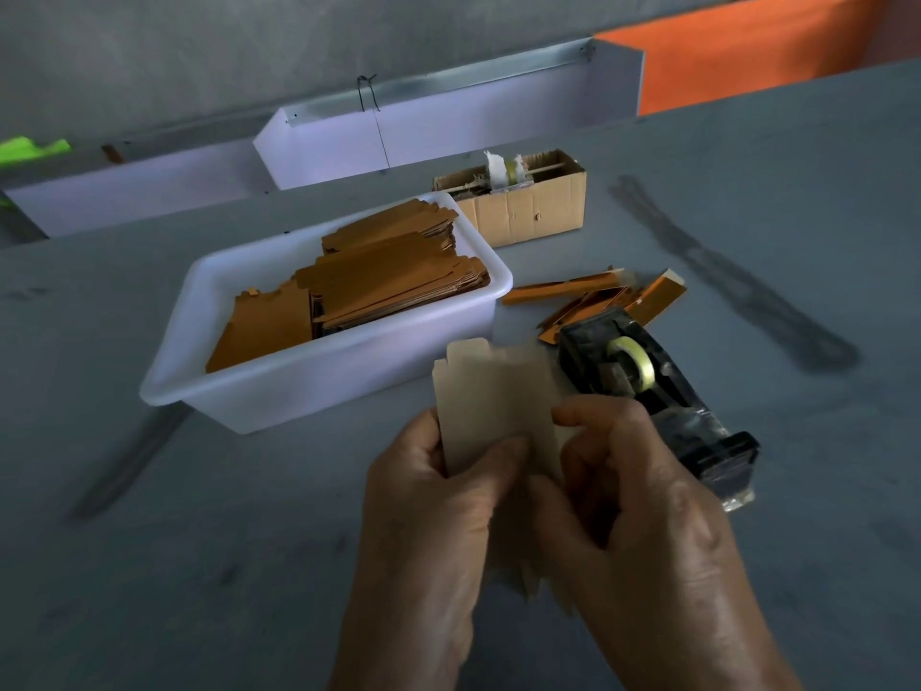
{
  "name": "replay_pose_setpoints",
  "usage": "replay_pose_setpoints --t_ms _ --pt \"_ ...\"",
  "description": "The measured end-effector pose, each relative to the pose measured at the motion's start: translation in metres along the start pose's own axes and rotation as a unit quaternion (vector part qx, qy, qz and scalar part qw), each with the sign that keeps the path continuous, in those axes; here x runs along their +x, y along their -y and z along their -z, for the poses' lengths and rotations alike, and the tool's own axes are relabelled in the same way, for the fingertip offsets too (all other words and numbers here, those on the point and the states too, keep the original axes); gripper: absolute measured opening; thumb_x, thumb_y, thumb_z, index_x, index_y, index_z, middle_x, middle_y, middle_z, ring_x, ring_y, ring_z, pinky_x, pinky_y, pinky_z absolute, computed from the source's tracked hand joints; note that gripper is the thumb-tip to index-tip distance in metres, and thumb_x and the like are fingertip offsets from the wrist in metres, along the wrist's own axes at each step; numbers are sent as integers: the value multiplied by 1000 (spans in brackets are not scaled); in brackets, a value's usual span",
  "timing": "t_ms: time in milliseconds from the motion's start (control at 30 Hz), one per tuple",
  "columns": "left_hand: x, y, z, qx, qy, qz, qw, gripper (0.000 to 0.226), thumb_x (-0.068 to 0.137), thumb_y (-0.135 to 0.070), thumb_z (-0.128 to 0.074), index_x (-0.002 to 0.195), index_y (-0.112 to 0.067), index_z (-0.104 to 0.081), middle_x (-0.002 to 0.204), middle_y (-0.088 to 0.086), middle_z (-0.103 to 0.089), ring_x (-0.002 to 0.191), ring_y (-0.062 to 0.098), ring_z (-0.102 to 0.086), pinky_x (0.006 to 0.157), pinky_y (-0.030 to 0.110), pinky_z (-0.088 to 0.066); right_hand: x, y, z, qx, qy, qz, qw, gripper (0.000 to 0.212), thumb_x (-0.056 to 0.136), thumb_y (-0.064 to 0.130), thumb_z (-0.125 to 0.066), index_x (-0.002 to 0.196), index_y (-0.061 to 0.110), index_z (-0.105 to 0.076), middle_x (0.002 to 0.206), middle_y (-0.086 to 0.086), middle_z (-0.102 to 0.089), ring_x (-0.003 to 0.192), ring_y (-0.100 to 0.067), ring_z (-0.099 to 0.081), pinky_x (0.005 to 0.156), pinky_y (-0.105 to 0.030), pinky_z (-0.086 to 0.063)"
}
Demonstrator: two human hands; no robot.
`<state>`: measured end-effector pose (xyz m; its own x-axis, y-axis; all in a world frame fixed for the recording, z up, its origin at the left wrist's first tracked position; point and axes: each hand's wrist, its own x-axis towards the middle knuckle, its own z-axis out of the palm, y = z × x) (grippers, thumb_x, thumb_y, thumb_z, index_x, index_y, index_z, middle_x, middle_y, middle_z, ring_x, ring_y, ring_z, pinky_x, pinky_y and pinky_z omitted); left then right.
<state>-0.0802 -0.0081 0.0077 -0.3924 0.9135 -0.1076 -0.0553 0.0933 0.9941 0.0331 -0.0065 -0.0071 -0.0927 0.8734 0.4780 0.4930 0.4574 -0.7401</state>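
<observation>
Both hands work above the grey table (199, 566), near its front edge, on one pale flat carton blank (491, 396).

Left hand (423, 516): fingers curled round the left edge of the carton blank, thumb laid across its pale face. The hand grasps the blank.

Right hand (643, 506): fingers bent and closed on the right edge of the same blank, thumb tip pressed to the face near the top of the grip. This hand also grasps the blank.

Carton blank: held upright and tilted slightly away from the person, tabbed upper end pointing toward the far side of the table. The lower end shows below the hands, between the wrists. The blank is clear of the table surface; it touches only the two hands.

Surroundings:
- A white plastic tub (319, 386) stands just beyond and to the left of the hands. It holds stacks of brown flat blanks (388, 286).
- A black tape dispenser (648, 386) with a roll of clear tape (634, 364) lies just to the right of the held blank, partly behind the right hand.
- Loose orange-brown strips (573, 291) lie on the table beyond the dispenser.
- A small open cardboard box (523, 207) stands behind the tub.
</observation>
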Motion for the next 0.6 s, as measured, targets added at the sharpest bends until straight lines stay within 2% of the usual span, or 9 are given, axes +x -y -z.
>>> replay_pose_setpoints --t_ms 100,167,200,267,333,433,533,600 --pt "-3 -3 -1 -3 17 -18 1000 21 70 -10 -78 83 -27 -75 73 4 -75 67 20 -72 56 31 -56 -2 5 -3 -10 4 30 999 46 74 22 -66 119 24 -58 76 15 -52 66 4 -50 59 1 -39" --pt "-6 -8 -1 -18 48 -17 999 27 57 -20 -83 82 -25 -77 74 5 -75 68 18 -72 56 23 -54 -3 10 -1 -8 28 36 999 53 78 33 -57 127 14 -59 87 9 -58 72 -2 -55 63 -3 -44" --pt "-8 -9 0 -15 55 -22 998 30 53 -21 -86 82 -25 -77 74 6 -75 69 17 -72 57 22 -54 -4 11 -1 -10 40 41 998 58 79 37 -55 130 10 -57 87 7 -58 69 -4 -56 61 -6 -45" --pt "-10 -11 3 9 67 -41 997 19 62 -24 -76 81 -24 -77 75 10 -74 73 20 -71 64 31 -57 -4 13 0 -23 60 42 997 61 79 37 -60 132 6 -55 85 6 -55 62 -2 -54 57 -6 -43" --pt "-14 -13 7 39 91 -56 993 19 68 -36 -68 83 -28 -76 75 6 -75 76 17 -71 71 38 -57 -4 13 -1 -38 75 39 996 67 75 33 -64 133 3 -52 88 4 -55 64 -3 -55 60 -6 -43" --pt "-21 -19 10 81 154 -100 980 29 64 -49 -73 88 -33 -75 75 -5 -75 72 3 -71 64 18 -53 -5 8 0 -22 93 35 995 63 71 24 -61 129 -2 -54 93 4 -54 71 -5 -55 63 -8 -42" --pt "-23 -16 12 134 115 -138 975 18 69 -37 -77 87 -36 -74 70 -9 -74 65 0 -69 59 13 -50 0 7 9 51 134 -3 990 47 73 24 -53 118 12 -61 87 15 -53 74 0 -57 65 -8 -45" --pt "-20 -16 14 190 83 -164 964 4 81 -29 -76 81 -32 -73 61 -10 -69 55 0 -63 52 10 -45 2 8 14 91 141 -34 985 29 87 34 -50 112 26 -62 85 12 -61 74 -4 -64 66 -20 -53"
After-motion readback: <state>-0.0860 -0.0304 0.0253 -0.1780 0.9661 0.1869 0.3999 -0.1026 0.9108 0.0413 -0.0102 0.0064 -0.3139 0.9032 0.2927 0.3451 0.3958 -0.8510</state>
